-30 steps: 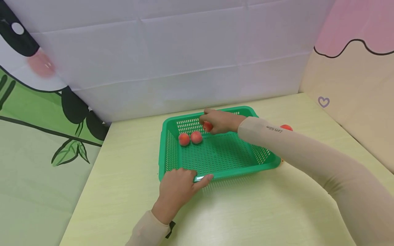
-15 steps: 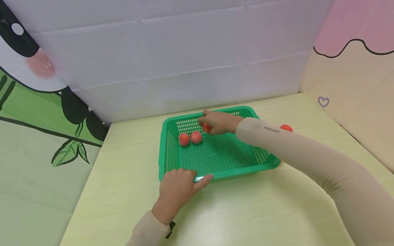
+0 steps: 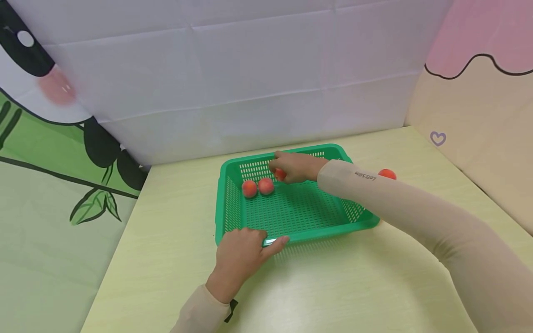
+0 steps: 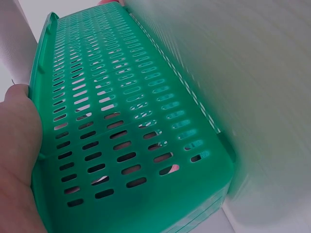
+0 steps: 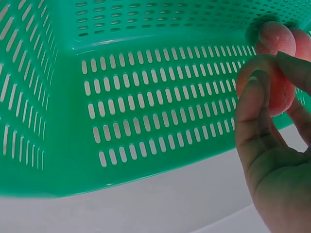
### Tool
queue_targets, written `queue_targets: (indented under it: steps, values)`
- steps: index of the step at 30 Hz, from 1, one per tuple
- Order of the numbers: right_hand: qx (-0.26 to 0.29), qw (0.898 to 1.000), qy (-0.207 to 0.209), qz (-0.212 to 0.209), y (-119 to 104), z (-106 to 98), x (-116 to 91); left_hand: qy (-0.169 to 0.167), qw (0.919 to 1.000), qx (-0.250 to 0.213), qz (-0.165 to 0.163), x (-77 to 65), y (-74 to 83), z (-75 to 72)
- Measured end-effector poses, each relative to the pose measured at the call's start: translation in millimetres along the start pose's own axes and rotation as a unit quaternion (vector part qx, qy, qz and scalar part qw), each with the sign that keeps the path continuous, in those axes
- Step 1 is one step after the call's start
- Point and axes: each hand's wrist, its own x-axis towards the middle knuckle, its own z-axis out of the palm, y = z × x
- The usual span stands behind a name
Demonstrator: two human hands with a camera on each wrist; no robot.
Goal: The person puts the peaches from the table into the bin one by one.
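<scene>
The open-topped basket of green perforated plastic [image 3: 333, 230] sits on the pale yellow-green tabletop [image 3: 166, 231], close to its back edge and well in from its left edge. From where I stand, the person's left hand [image 3: 241, 252] grips the basket's near rim by its left corner, thumb stretched along it. The right hand [image 3: 296, 166], well apart from the left, reaches over the far side and pinches a round red-orange peach [image 3: 280, 175] between fingers and thumb; I can't tell whether that fruit touches the basket floor. Two more round peaches, an orange-red one [image 3: 249, 188] and a pinker one [image 3: 266, 186], lie side by side inside, toward the far left corner. Out toward the tabletop's right edge is another red-orange fruit [image 3: 387, 174], partly hidden by the beige right sleeve [image 3: 416, 212] with dark lettering. A pale, creased cloth backdrop [image 3: 250, 69] rises behind the back edge.
</scene>
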Motion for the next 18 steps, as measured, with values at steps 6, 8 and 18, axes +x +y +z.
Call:
queue_targets:
  steps: [6,8,18]
  values:
    - [-0.005,1.0,-0.007,0.008,3.0,2.3,2.2,-0.009,0.9999,-0.006,-0.002,0.8,0.2,-0.8]
    - [-0.003,1.0,-0.009,0.007,3.9,3.0,3.3,-0.012,0.9999,-0.005,-0.003,1.1,0.2,-0.8]
    - [0.003,0.999,-0.038,0.029,6.3,9.7,10.4,-0.002,1.0,-0.008,-0.002,0.7,-0.2,0.4]
